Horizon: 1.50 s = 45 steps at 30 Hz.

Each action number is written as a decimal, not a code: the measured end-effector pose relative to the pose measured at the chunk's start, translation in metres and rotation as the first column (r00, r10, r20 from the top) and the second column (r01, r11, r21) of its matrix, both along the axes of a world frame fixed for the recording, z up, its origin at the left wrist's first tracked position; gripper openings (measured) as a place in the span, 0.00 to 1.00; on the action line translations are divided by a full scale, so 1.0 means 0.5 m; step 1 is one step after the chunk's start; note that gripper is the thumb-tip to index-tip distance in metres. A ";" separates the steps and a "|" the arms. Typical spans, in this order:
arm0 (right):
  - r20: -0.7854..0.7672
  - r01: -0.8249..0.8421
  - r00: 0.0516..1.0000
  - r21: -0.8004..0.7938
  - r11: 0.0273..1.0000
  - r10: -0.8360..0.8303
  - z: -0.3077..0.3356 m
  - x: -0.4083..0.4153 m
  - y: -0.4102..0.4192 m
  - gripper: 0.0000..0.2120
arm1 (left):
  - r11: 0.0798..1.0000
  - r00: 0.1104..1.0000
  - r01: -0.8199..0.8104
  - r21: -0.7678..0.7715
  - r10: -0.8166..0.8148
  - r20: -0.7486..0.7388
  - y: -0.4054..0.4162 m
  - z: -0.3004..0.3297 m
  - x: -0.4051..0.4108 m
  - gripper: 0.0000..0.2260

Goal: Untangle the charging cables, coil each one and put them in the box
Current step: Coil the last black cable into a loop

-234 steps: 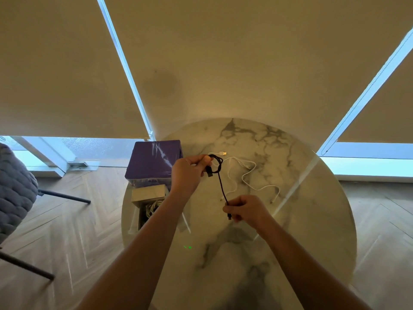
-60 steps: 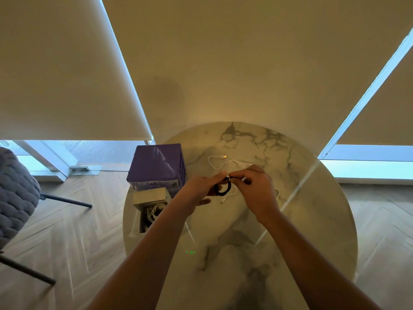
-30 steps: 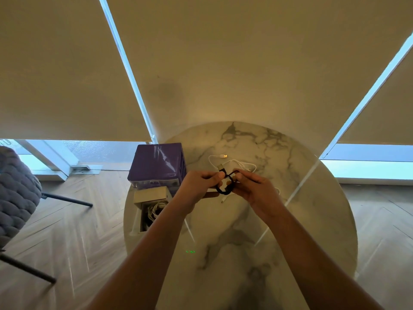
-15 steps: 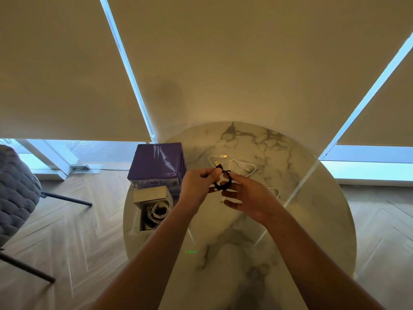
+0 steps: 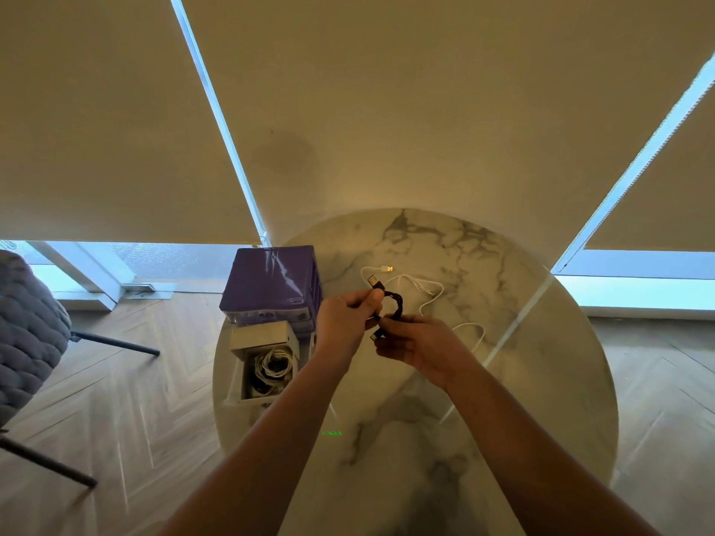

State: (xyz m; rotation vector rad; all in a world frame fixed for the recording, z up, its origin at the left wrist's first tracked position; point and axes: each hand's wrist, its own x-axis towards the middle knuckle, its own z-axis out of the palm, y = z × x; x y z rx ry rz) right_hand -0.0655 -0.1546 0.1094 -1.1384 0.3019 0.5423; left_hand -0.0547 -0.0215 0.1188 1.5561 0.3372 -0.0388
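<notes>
A short black cable, wound into a small coil, hangs above the round marble table. My left hand grips the coil near its USB plug, which sticks up. My right hand pinches the lower part of the coil, with the other plug end poking out by my fingers. A white cable lies loose on the table behind my hands. At the table's left edge an open white box holds several coiled white cables.
A purple box stands behind the white box at the table's left rim. A grey padded chair is on the left over the wooden floor. Window blinds hang close behind the table.
The long black cable has been wound into a small coil held between both hands. In the last second my hands drew slightly apart, right hand lower.
</notes>
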 end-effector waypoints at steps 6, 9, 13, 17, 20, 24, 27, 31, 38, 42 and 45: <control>0.033 -0.057 0.997 -0.217 0.974 0.066 -0.006 -0.001 0.000 0.10 | 0.999 0.999 -0.041 0.003 0.041 -0.010 -0.002 -0.003 -0.003 0.09; 0.077 -0.023 0.996 -0.351 0.936 0.053 -0.008 0.006 -0.009 0.07 | 0.994 0.996 0.040 -0.100 -0.048 -0.074 -0.001 0.003 -0.004 0.08; 0.117 0.012 0.993 -0.307 0.952 0.026 -0.005 0.002 -0.022 0.11 | 0.957 0.965 0.139 -0.254 -0.188 -0.180 0.017 0.023 0.006 0.10; 0.121 -0.033 0.990 -0.263 0.964 0.067 0.003 0.005 -0.034 0.11 | 0.917 0.945 0.175 -0.358 -0.258 -0.201 0.042 0.035 0.009 0.09; 0.130 -0.054 0.988 -0.245 0.968 0.088 0.006 0.011 -0.038 0.09 | 0.904 0.929 0.217 -0.368 -0.306 -0.206 0.055 0.036 0.008 0.08; 0.149 -0.049 0.986 -0.182 0.982 0.077 0.007 0.019 -0.037 0.08 | 0.908 0.918 0.303 -0.290 -0.359 -0.166 0.063 0.034 0.008 0.08; 0.146 -0.025 0.988 -0.187 0.982 0.053 0.009 0.022 -0.030 0.13 | 0.932 0.943 0.260 -0.251 -0.301 -0.140 0.060 0.023 0.006 0.05; 0.102 0.067 0.993 -0.042 0.997 -0.063 0.020 0.023 -0.016 0.14 | 0.948 0.965 0.184 -0.259 -0.225 -0.137 0.053 0.007 0.001 0.04; 0.012 0.156 0.987 0.114 0.981 -0.158 0.019 0.020 0.001 0.14 | 0.962 0.975 0.188 -0.197 -0.207 -0.081 0.042 -0.001 -0.007 0.03; -0.049 0.158 0.987 0.159 0.974 -0.152 0.019 0.023 0.000 0.15 | 0.989 0.988 0.144 -0.036 -0.146 -0.049 0.040 -0.007 -0.001 0.09; -0.027 0.127 0.992 0.147 0.981 -0.124 0.019 0.020 0.003 0.15 | 0.996 0.994 0.093 0.011 -0.092 -0.056 0.038 -0.011 0.002 0.11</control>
